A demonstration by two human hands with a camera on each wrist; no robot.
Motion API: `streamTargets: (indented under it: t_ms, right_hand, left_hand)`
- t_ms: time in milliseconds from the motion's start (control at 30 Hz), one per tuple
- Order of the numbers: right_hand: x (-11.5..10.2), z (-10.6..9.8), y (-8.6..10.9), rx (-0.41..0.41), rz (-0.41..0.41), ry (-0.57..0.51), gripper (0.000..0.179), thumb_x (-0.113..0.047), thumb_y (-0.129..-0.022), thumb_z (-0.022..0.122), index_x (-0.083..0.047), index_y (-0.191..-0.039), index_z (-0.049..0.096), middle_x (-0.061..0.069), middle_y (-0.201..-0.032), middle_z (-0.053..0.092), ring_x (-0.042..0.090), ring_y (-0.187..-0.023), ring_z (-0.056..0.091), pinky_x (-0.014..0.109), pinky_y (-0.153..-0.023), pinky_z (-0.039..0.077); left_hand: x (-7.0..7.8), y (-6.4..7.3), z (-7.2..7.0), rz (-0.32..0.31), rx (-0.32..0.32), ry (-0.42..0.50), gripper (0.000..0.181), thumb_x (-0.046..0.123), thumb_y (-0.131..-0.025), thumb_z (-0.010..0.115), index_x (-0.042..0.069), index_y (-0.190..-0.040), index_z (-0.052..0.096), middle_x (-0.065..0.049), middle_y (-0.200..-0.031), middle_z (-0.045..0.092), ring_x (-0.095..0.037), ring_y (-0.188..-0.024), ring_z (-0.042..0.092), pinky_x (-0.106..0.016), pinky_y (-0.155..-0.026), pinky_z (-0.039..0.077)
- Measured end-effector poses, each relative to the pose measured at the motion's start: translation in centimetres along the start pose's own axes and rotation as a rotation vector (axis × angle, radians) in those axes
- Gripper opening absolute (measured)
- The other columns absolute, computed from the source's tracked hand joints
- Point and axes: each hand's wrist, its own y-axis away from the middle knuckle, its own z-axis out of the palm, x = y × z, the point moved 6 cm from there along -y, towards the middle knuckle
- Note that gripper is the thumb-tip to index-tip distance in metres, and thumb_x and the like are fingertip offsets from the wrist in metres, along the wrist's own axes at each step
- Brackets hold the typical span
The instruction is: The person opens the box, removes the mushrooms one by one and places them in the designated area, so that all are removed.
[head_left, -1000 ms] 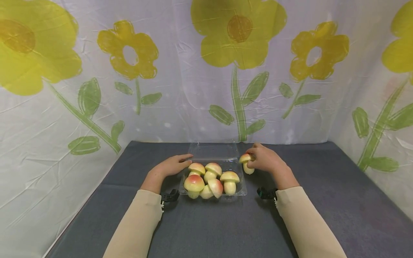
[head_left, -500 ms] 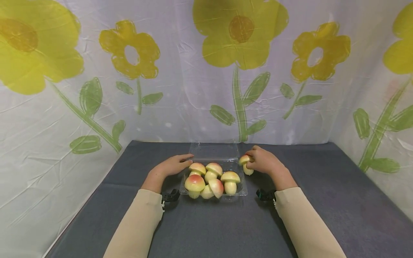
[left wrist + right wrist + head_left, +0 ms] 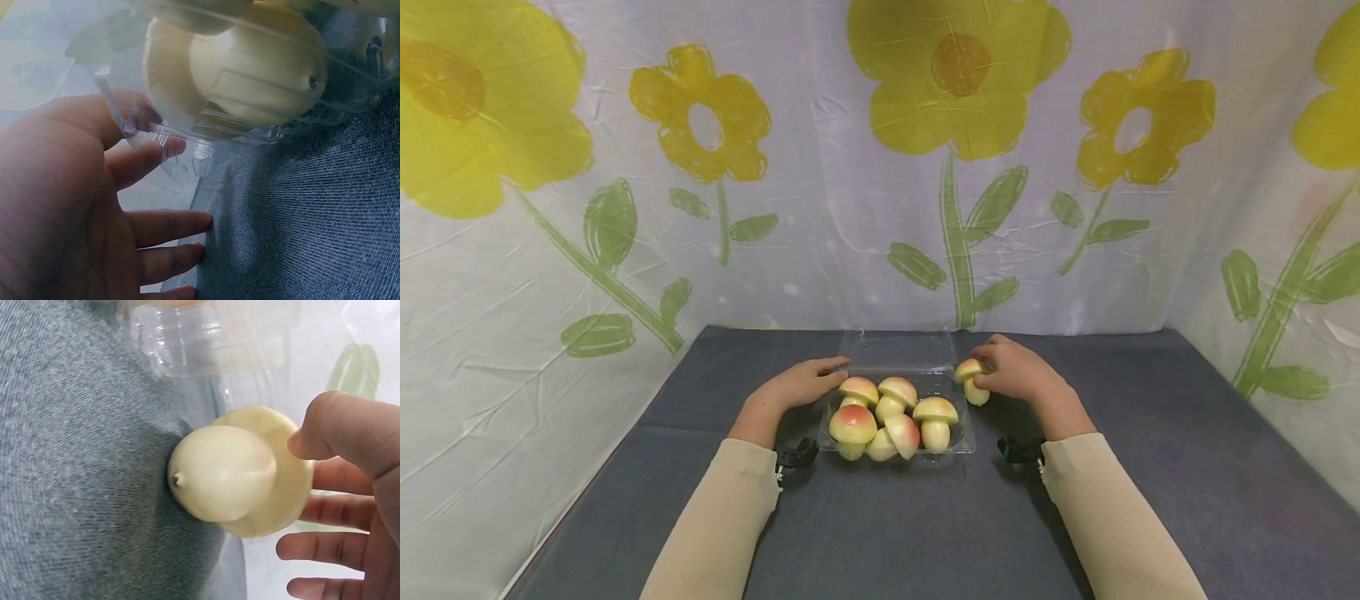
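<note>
My right hand (image 3: 1021, 372) pinches the cap of a toy mushroom (image 3: 976, 393) with a pale stem and red-yellow cap, just right of the clear plastic clamshell box (image 3: 967, 433). In the right wrist view, the mushroom (image 3: 219, 475) lies with its stem end close to the cloth, thumb on the cap and other fingers spread behind it. My left hand (image 3: 801, 386) is at the box's left rear edge, its fingers straight. Through the plastic in the left wrist view, its thumb (image 3: 134, 109) shows at the rim. Several similar mushrooms (image 3: 852, 427) fill much of the box.
The box's transparent lid (image 3: 897, 348) lies folded back toward the rear edge of the table. Dark grey cloth (image 3: 895, 533) covers the table. Behind and at the sides hang white curtains (image 3: 820, 275) with painted yellow flowers. Each wrist wears a black strapped device (image 3: 1021, 450).
Nearly everything holds still. The right hand and its mushroom shift only very slightly beside the box, and the left hand stays at the rim.
</note>
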Motion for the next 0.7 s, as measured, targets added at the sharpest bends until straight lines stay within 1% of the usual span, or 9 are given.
streamTargets:
  t_ms: [133,233,300,367,433,600,700]
  right_hand:
    - [-0.1,-0.2,0.1,-0.016,0.019,0.007,0.054,-0.02,-0.095,0.065,0.004,-0.142,0.058,0.019,-0.127,0.054,0.028,-0.092,0.056,0.045,-0.073,0.045]
    - [-0.4,-0.6,0.3,-0.027,0.036,0.01,0.056,-0.023,-0.096,0.064,0.002,-0.145,0.056,0.025,-0.142,0.048,0.038,-0.111,0.058,0.051,-0.079,0.049]
    - [-0.5,-0.8,0.5,-0.03,0.046,0.005,0.057,-0.024,-0.096,0.064,0.001,-0.147,0.055,0.028,-0.15,0.042,0.045,-0.124,0.054,0.056,-0.085,0.049]
    - [-0.7,-1.1,0.6,-0.027,0.049,0.001,0.058,-0.025,-0.097,0.063,0.0,-0.148,0.054,0.029,-0.155,0.037,0.048,-0.133,0.047,0.06,-0.091,0.049]
    - [-1.0,-1.4,0.7,-0.024,0.05,0.0,0.059,-0.026,-0.097,0.064,0.0,-0.149,0.052,0.03,-0.156,0.035,0.05,-0.135,0.044,0.062,-0.095,0.048]
    - [-1.8,-2.0,1.0,-0.008,0.041,0.001,0.06,-0.03,-0.1,0.064,-0.003,-0.151,0.051,0.027,-0.155,0.037,0.048,-0.131,0.048,0.064,-0.096,0.048]
    - [-2.5,-2.4,1.2,-0.007,0.028,-0.011,0.06,-0.031,-0.101,0.064,-0.003,-0.153,0.049,0.025,-0.156,0.036,0.048,-0.133,0.048,0.064,-0.098,0.047]
  left_hand:
    - [0.1,0.1,-0.1,0.01,-0.003,0.005,0.057,0.044,-0.11,0.046,0.018,-0.161,0.039,-0.016,-0.162,0.037,-0.041,-0.147,0.035,-0.063,-0.116,0.034]
    - [0.1,0.2,-0.1,0.016,-0.003,0.009,0.058,0.043,-0.11,0.046,0.017,-0.161,0.039,-0.017,-0.161,0.037,-0.041,-0.147,0.035,-0.063,-0.116,0.034]
    - [0.1,0.2,-0.1,0.016,-0.003,0.013,0.057,0.043,-0.11,0.046,0.017,-0.161,0.039,-0.017,-0.161,0.038,-0.04,-0.147,0.036,-0.063,-0.116,0.034]
    - [0.1,0.2,0.0,0.018,-0.003,0.011,0.057,0.042,-0.111,0.046,0.017,-0.161,0.039,-0.017,-0.161,0.038,-0.041,-0.146,0.037,-0.063,-0.115,0.035]
    - [0.1,0.1,0.0,0.014,-0.004,0.01,0.057,0.042,-0.111,0.046,0.017,-0.161,0.039,-0.017,-0.161,0.038,-0.04,-0.146,0.037,-0.062,-0.115,0.035]
    - [0.1,0.1,0.0,0.011,-0.002,0.01,0.057,0.042,-0.111,0.046,0.017,-0.161,0.039,-0.017,-0.161,0.038,-0.041,-0.146,0.037,-0.063,-0.116,0.035]
    - [0.2,0.2,-0.1,0.014,0.0,0.008,0.057,0.042,-0.111,0.046,0.016,-0.161,0.039,-0.017,-0.161,0.038,-0.041,-0.147,0.036,-0.063,-0.116,0.034]
